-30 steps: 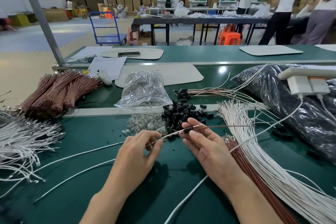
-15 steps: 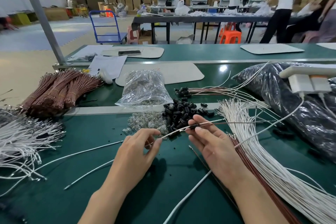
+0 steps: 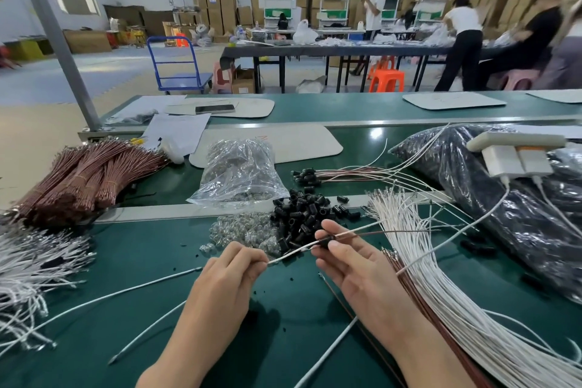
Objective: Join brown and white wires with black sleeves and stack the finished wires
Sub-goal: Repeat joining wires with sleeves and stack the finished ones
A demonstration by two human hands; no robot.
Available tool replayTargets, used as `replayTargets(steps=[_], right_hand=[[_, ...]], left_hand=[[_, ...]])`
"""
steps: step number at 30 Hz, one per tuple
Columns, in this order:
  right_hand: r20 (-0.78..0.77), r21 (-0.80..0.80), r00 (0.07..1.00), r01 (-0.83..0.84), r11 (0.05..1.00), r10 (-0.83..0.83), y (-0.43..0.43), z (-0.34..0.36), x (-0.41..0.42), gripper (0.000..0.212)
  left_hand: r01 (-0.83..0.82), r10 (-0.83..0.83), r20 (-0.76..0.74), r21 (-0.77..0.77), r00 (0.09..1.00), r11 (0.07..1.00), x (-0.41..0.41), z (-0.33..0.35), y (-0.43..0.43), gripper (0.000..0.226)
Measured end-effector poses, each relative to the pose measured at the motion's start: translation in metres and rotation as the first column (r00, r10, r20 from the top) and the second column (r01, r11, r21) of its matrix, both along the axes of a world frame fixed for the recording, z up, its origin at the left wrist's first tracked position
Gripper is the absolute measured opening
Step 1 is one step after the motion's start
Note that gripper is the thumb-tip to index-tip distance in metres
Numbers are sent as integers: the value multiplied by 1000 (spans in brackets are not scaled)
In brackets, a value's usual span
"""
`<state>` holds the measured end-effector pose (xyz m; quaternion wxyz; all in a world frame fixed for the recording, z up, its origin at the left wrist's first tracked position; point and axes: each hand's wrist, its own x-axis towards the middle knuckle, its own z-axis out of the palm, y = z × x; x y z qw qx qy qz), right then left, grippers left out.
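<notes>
Between two hands [image 3: 230, 276] [image 3: 357, 272] runs one white wire [image 3: 288, 255] — one sleeve [image 3: 326, 242].

Bare left hand [image 3: 230, 274], right hand [image 3: 357, 274].

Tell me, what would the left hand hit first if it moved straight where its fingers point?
Probably the black sleeve pinched by the right hand: the left hand points along the white wire it holds, straight at it. Depth is unclear, so the sleeve pile behind is possible.
</notes>
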<state>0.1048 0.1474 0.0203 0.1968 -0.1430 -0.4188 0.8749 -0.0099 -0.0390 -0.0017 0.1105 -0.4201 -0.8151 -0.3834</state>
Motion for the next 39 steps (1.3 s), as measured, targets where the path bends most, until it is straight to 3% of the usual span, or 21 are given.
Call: replayTargets(steps=[6, 11, 13, 17, 24, 29, 32, 39], right_hand=[[83, 135, 990, -121, 983, 111, -19, -7, -6, 34], [1, 21, 999, 52, 998, -52, 2, 0, 0, 32], [-8, -18, 996, 94, 995, -94, 10, 1, 3, 37], [8, -12, 999, 43, 999, -43, 6, 1, 2, 36], [81, 130, 990, -126, 984, 116, -20, -9, -7, 33], [37, 35, 999, 22, 999, -23, 2, -2, 0, 30], [23, -10, 997, 77, 997, -77, 13, 0, 4, 31], [102, 104, 994, -59, 993, 48, -11, -8, -6, 31]], left_hand=[[17, -19, -47, -47, 999, 999, 7, -2, 5, 18], [6, 2, 55, -142, 998, 990, -4, -9, -2, 8], [-8, 13, 29, -137, 999, 991, -7, -10, -3, 4], [-14, 18, 47, -83, 999, 996, -5, -8, -4, 18], [24, -24, 56, -1, 998, 1000, 4, -6, 2, 17], [-1, 6, 45, -125, 999, 992, -4, -9, -2, 20], [-18, 23, 49, -104, 999, 994, -5, -8, -4, 19], [31, -29, 69, -29, 997, 999, 5, -7, 4, 11]])
